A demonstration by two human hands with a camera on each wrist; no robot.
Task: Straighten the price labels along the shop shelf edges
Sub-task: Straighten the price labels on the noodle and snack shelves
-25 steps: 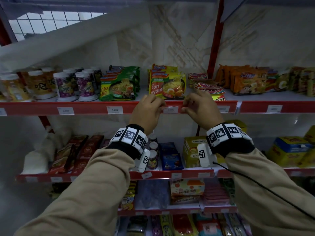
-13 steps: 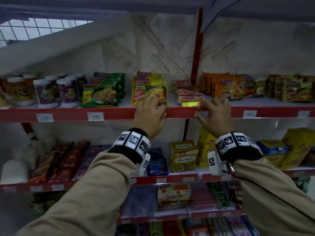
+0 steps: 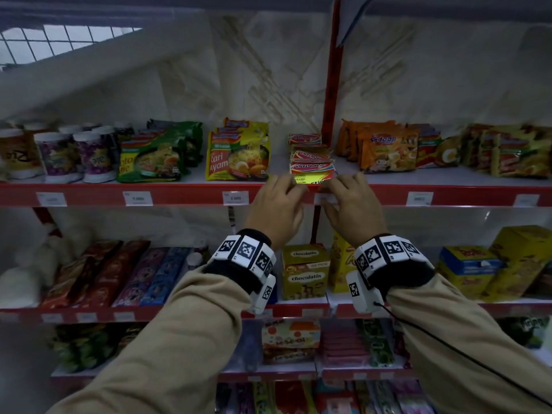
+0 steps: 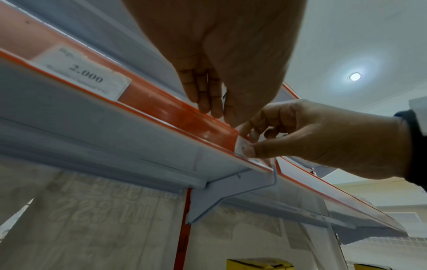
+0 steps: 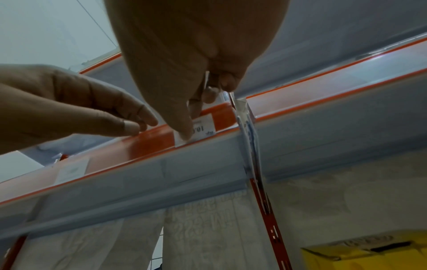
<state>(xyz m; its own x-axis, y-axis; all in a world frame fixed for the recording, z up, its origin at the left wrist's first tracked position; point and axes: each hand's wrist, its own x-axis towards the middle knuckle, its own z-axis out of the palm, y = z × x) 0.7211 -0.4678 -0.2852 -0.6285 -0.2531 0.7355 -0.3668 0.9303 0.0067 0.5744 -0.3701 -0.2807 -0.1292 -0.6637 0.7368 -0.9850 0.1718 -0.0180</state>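
The long red plastic shelf edge strip (image 3: 185,194) crosses mid-frame. At its centre, the left hand (image 3: 276,209) rests fingertips together on the strip, while the right hand (image 3: 352,210) pinches a small white paper price label (image 5: 202,130).

Both arms are covered by long beige sleeves (image 3: 167,342) of a plain woven fabric. Each wrist is wrapped in a black band (image 3: 236,273) on which white square tiles (image 3: 248,251) printed with black coded markers are set in a row. A white camera housing (image 3: 360,291) bearing a further marker is mounted below each wrist. A thin black cable (image 3: 466,357) is led from the right housing along the right sleeve. The left hand (image 3: 276,209) and right hand (image 3: 354,209) are bare.
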